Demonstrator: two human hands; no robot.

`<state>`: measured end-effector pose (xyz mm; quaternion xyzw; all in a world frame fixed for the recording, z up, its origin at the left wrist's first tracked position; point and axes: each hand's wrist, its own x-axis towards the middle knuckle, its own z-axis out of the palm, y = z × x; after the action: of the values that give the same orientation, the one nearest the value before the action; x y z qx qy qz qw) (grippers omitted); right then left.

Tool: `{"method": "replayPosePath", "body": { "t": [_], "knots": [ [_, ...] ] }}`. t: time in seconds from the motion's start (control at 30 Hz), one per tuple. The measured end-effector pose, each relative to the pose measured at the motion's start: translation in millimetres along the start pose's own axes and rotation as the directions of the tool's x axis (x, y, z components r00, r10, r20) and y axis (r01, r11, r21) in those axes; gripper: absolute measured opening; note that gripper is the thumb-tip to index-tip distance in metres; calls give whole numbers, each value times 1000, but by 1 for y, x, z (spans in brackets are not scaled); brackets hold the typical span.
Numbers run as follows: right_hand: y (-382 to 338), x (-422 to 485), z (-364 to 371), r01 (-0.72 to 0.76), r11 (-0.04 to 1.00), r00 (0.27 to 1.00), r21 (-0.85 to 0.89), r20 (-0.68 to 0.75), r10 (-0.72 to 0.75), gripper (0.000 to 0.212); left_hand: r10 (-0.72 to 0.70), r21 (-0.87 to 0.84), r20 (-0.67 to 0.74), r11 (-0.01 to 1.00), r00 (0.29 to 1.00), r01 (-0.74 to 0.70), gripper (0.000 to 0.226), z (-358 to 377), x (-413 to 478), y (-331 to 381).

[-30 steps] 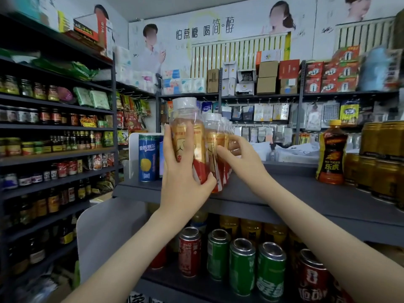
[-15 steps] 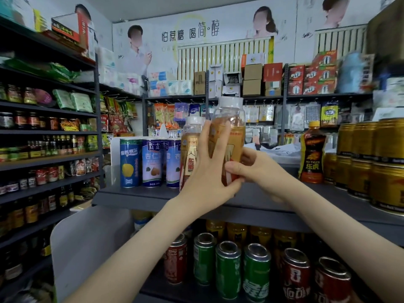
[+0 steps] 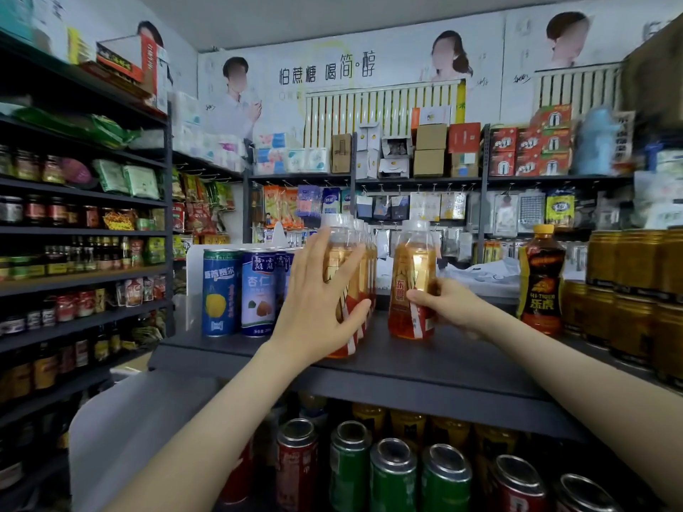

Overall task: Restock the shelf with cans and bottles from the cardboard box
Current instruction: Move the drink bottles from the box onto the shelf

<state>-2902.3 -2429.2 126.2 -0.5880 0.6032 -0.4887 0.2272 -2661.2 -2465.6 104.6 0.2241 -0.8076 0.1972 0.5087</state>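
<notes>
On the dark grey shelf (image 3: 425,367) a row of amber drink bottles with white caps (image 3: 364,253) runs front to back. My left hand (image 3: 318,301) lies spread against the front bottle of that row, fingers apart, palm on its label. To the right a single amber bottle (image 3: 410,279) with a red and gold label stands upright on the shelf. My right hand (image 3: 447,304) grips its lower right side. The cardboard box is out of sight.
Tall blue cans (image 3: 238,290) stand left of the row. A dark Hi-Tiger bottle (image 3: 541,282) and stacked gold cans (image 3: 632,293) stand to the right. Red and green cans (image 3: 391,474) fill the shelf below. A rack of jars (image 3: 74,253) lines the left.
The two bottles I held up together now stand on the shelf, apart. My left hand moved left with the row, my right hand set the single bottle down to the right.
</notes>
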Motion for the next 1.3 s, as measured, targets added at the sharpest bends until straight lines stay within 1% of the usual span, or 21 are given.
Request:
{"method": "replayPosePath", "body": {
  "t": [0.03,0.07,0.13,0.17,0.2,0.23,0.27,0.3,0.33,0.4,0.5,0.57,0.7,0.77,0.87,0.97,1.23,1.3],
  "knots": [
    [2,6,0,-9,999,1000,-49,5,9,41,38,8,-7,999,999,-38,67,2,2,-5],
    [2,10,0,-1,994,1000,-113,8,2,47,74,30,-8,997,997,-73,66,3,3,-9],
    [-1,17,3,61,969,998,-238,6,-62,73,134,76,3,988,991,-134,65,7,5,-17],
    [-2,20,6,108,953,993,-282,-5,-115,86,155,88,7,984,988,-155,64,9,6,-20],
    [-3,22,10,162,928,983,-335,-24,-180,95,168,89,7,982,986,-168,63,11,6,-22],
    [-3,25,15,210,884,967,-417,-47,-251,99,176,84,1,981,984,-175,61,12,6,-24],
    [-5,27,18,226,831,954,-508,-56,-293,99,180,78,-9,981,984,-179,60,13,6,-24],
    [-6,29,21,216,785,951,-580,-57,-304,97,185,73,-21,980,983,-183,59,14,6,-24],
    [-7,32,23,197,760,956,-619,-52,-290,96,189,69,-33,980,982,-186,58,15,6,-24],
    [-4,37,25,175,762,968,-623,-33,-249,99,196,61,-52,979,979,-193,57,17,5,-24],
    [2,47,24,188,791,969,-583,-22,-246,116,208,49,-67,978,976,-205,57,19,6,-25],
    [5,55,24,189,802,969,-567,-26,-246,119,207,41,-76,978,975,-205,56,19,6,-26],
    [11,69,23,199,811,969,-550,-12,-246,120,197,20,-84,980,977,-196,55,20,4,-27],
    [13,73,21,185,808,974,-560,-4,-226,118,167,18,-74,986,983,-166,56,20,2,-27],
    [12,80,21,154,767,982,-623,15,-186,114,112,-8,-41,994,993,-113,61,20,-1,-25],
    [15,89,21,160,728,983,-666,42,-177,112,97,-50,-18,994,995,-97,63,20,-1,-25],
    [13,95,26,139,732,983,-667,4,-184,111,92,-40,-6,995,996,-92,62,20,0,-27],
    [16,95,28,106,711,987,-695,-13,-160,112,92,-37,-13,995,996,-92,62,21,-1,-26]
  ]
}}
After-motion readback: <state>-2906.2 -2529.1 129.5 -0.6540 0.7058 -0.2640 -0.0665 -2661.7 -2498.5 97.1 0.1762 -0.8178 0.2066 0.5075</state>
